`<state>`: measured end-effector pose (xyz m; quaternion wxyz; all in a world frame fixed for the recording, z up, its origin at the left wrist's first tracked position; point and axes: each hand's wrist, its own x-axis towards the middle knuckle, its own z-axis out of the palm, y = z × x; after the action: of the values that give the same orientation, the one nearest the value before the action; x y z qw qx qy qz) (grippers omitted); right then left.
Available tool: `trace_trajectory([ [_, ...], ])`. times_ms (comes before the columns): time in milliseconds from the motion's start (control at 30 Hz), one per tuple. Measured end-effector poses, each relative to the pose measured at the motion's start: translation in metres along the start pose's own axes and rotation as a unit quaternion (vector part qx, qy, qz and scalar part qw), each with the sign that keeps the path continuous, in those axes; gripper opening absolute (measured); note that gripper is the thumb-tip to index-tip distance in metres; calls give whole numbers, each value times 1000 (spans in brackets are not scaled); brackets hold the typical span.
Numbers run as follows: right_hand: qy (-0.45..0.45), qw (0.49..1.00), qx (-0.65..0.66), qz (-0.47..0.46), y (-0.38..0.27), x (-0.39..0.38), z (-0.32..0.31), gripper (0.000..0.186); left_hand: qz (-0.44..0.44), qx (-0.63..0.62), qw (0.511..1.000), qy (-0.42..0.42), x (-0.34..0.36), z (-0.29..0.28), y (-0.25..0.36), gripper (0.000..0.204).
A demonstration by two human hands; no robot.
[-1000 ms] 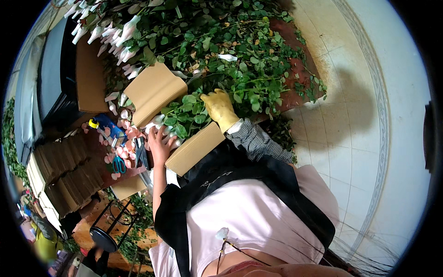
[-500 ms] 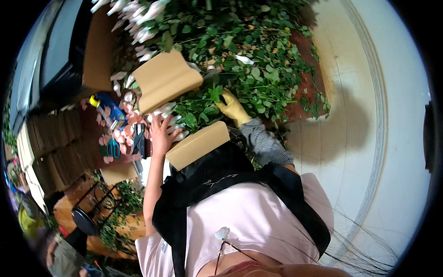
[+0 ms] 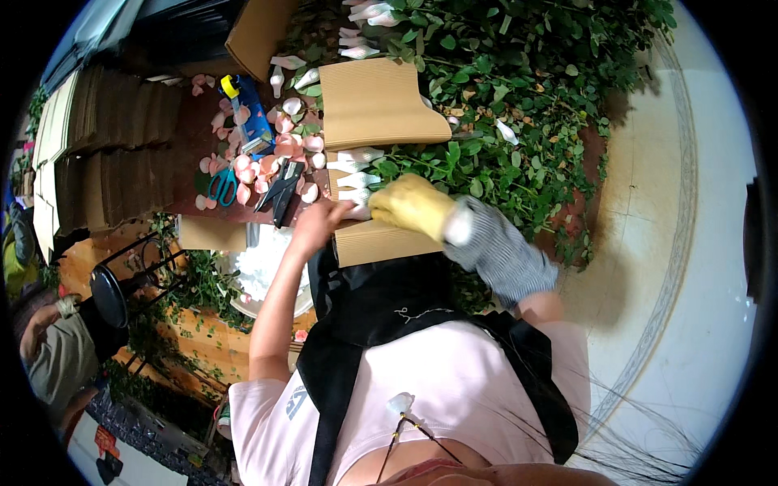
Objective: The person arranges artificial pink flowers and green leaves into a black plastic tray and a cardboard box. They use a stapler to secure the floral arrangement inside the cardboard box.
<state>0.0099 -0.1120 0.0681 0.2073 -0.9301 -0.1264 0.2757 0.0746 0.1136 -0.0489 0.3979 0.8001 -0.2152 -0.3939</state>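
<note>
A row of roses in white net sleeves (image 3: 353, 180) lies on a tan corrugated cardboard sheet (image 3: 389, 244), their leafy stems stretching right. One end of the sheet, the folded-over flap (image 3: 377, 105), covers the row's far part. My bare left hand (image 3: 318, 227) is closed at the bud end of the nearest sleeved rose. Just right of it, my right hand (image 3: 412, 211), in a yellow glove, has its fingers curled at that rose's stem side. The glove is slightly blurred and hides what lies under its fingers.
Left of the roses lie a black stapler (image 3: 282, 193), teal-handled scissors (image 3: 223, 187), a blue tape dispenser (image 3: 253, 117) and loose pink petals (image 3: 288, 146). Stacked cardboard (image 3: 121, 154) stands further left. Leafy stems (image 3: 519, 162) cover the right side. A black stool (image 3: 109, 293) and a person (image 3: 61, 348) are at lower left.
My right glove has come left from the leaves to the nearest rose, close to my left hand. My left hand's spread fingers have drawn together. The whole view has shifted.
</note>
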Motion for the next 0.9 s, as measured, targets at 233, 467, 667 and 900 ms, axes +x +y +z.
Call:
trace_trajectory([
  [233, -233, 941, -237, 65, 20, 51, 50, 15, 104, -103, 988, 40, 1, 9, -7, 24],
  [467, -71, 994, -70, 35, 36, 33, 42, 23, 139, -209, 923, 291, -21, -55, -1, 22],
  [667, -116, 971, -186, 97, 35, 50, 38, 26, 42, 93, 988, 116, 15, 6, 19, 34],
  [900, -163, 945, -262, 109, 26, 61, 41, 14, 20, -238, 910, 340, 9, 24, -11, 14],
])
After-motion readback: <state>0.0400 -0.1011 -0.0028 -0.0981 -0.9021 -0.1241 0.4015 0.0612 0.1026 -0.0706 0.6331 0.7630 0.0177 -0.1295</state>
